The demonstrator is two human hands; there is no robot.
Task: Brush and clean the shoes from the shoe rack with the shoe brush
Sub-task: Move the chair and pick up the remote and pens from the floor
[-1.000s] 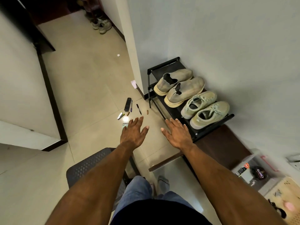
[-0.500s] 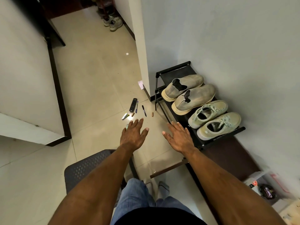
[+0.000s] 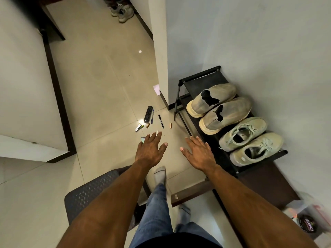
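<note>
Shoes sit in a row on top of the black shoe rack [image 3: 197, 81] against the wall at about 2 o'clock: two tan slip-ons [image 3: 213, 100] [image 3: 226, 115] at the far end, then two pale green lace-up sneakers [image 3: 243, 133] [image 3: 257, 149] closer in, all side by side with toes to the wall. Left hand [image 3: 149, 152] and right hand [image 3: 198, 152] are both stretched out flat, palms down, fingers straight, holding nothing. Right one hovers just beside the rack's front edge. On the tile floor [image 3: 100, 83] at 12 o'clock, past the left hand, there's a remote [image 3: 148, 114], a couple of pens [image 3: 160, 120] and small batteries [image 3: 170, 125]. Can't spot a shoe brush anywhere
</note>
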